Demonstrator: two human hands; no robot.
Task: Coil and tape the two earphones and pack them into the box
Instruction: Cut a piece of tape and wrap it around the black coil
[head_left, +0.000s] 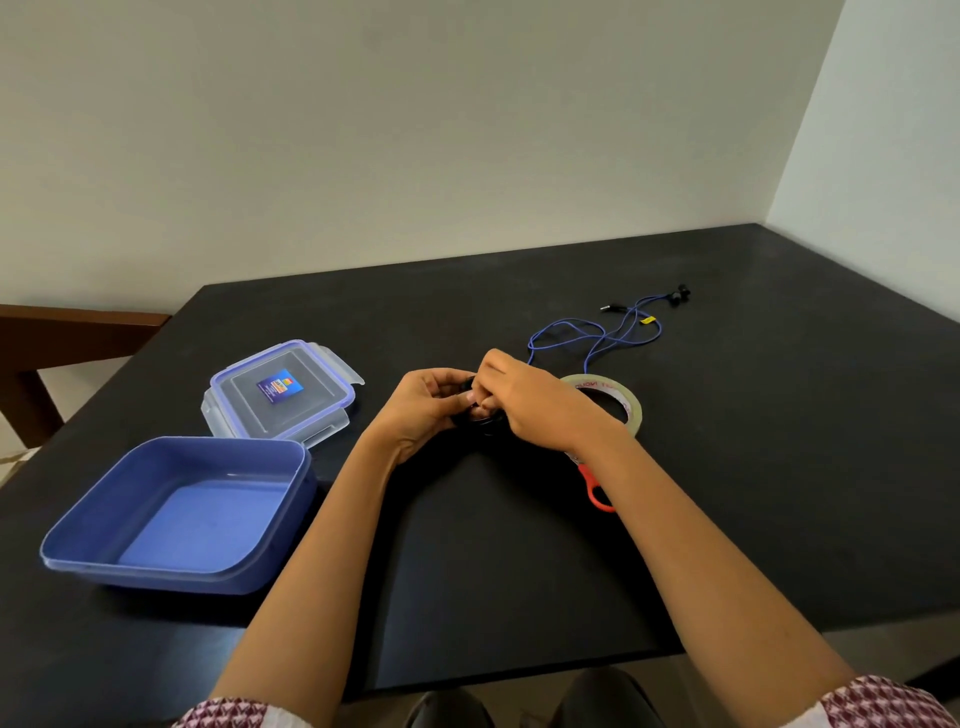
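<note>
We see both hands meeting above the middle of the surface (519, 571), a little toward its far side. The left hand (426, 410) is curled, its fingers wrapped round a small black earphone (480, 427) bundle. The right hand (530, 405) comes in from the other side with its fingers bent down, pinching the same bundle at its top. Only a dark sliver of the coil shows between the two hands, so we cannot tell how tightly it is wound or whether any tape is on it.

The blue earphone (597, 338) lies loose and uncoiled beyond the hands, toward the far right corner, with its plug and dark buds at the far end of the cable. The tape roll (631, 410) lies flat just beside the right wrist, partly hidden by it. A pair of scissors (597, 491) with a red-orange handle pokes out from under the right forearm, nearer the front edge than the tape.

Near the left edge stands the open blue box (156, 577). Its clear lid (306, 405) lies flat just behind it, touching or nearly touching the box's far corner.
</note>
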